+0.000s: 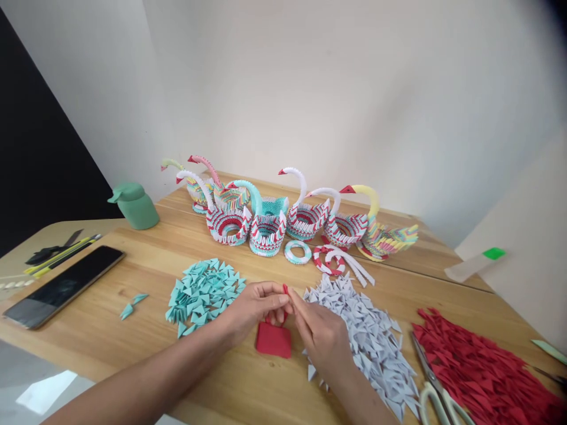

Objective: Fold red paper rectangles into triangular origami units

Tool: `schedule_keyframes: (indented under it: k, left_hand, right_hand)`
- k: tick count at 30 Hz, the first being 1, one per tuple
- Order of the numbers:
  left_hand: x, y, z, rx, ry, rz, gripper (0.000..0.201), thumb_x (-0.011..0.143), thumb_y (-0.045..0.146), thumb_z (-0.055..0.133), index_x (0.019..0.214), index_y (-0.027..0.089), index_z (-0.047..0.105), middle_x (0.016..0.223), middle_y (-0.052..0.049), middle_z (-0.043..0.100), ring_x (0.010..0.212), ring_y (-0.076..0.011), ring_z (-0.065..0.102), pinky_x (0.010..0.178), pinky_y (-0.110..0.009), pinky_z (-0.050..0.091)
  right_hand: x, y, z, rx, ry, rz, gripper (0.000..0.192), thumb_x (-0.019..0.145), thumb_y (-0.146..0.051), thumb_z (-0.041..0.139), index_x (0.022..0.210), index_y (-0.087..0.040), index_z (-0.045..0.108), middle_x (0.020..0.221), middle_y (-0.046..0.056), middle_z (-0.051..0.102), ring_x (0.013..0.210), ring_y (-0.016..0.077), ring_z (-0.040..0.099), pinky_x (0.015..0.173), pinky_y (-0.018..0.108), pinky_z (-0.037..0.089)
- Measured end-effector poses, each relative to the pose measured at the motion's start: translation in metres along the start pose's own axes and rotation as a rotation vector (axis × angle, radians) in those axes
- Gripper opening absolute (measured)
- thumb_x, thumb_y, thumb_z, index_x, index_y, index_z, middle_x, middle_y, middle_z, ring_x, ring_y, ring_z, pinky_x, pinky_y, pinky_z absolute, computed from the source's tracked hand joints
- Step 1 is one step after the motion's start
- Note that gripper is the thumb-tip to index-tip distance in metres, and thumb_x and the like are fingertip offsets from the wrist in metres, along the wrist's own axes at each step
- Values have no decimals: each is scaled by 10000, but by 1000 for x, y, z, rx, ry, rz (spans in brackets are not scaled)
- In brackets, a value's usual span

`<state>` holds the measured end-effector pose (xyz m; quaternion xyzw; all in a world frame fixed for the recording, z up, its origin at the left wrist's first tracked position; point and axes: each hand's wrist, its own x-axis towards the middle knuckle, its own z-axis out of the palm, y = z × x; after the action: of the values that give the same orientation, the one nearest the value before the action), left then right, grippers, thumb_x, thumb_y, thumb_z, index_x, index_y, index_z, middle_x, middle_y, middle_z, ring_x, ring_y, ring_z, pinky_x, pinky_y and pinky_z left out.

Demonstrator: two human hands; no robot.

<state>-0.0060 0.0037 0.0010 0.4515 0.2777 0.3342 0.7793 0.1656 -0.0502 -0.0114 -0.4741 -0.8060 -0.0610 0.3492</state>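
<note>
My left hand [257,310] and my right hand [321,336] meet over the wooden table [133,330], fingertips pinched together on a small red folded paper piece [286,289]. Below them lies a red paper stack [273,342]. A pile of teal folded triangles [204,292] sits left of my hands. A pile of white folded triangles [372,336] lies under and right of my right hand. A pile of red folded triangles [482,366] fills the right corner.
Several modular paper swans [266,215] stand in a row at the back, with paper rings [297,252] in front. Scissors [436,383] lie between white and red piles. A phone [62,286], pens [62,255], a green dispenser [135,205] and a glue bottle [476,264] lie around.
</note>
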Motion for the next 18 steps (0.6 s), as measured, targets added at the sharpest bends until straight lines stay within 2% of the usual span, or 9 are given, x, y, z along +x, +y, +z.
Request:
schedule_keyframes:
  k: [3, 7, 10, 13, 18]
  left_hand:
    - [3, -4, -2, 98, 54, 8, 304, 733, 405, 702, 772, 112, 633, 695, -35, 646, 517, -76, 522, 507, -194, 359]
    - [2, -4, 1, 273, 96, 58, 263, 748, 371, 660, 793, 112, 647, 643, -18, 618, 518, -91, 505, 514, -205, 379]
    - [-1, -2, 6, 521, 76, 214, 170, 796, 239, 583, 849, 123, 695, 694, -30, 628, 621, -126, 553, 614, -235, 431]
    - [-3, -2, 8, 783, 53, 391, 181, 813, 146, 545, 842, 148, 723, 735, -42, 643, 709, -152, 582, 676, -244, 436]
    - [-5, -2, 6, 982, 114, 588, 143, 847, 182, 574, 838, 149, 713, 713, -53, 659, 689, -161, 592, 647, -244, 426]
  right_hand:
    - [3, 0, -2, 68, -15, 31, 390, 920, -125, 426, 1276, -182, 574, 725, 53, 692, 626, 162, 631, 590, 255, 482]
    - [9, 1, -9, 236, 14, 176, 248, 915, -197, 487, 1087, -205, 666, 831, 63, 694, 748, 176, 648, 676, 273, 509]
    - [14, 0, -14, 332, 16, 231, 172, 894, -234, 541, 1016, -214, 662, 814, 49, 665, 731, 171, 627, 659, 272, 507]
    - [15, -2, -16, 386, -35, 233, 113, 883, -228, 559, 934, -211, 658, 789, 33, 647, 724, 164, 616, 661, 265, 495]
    - [14, -3, -19, 469, -55, 365, 80, 866, -218, 573, 825, -204, 640, 758, 10, 641, 703, 148, 607, 658, 241, 472]
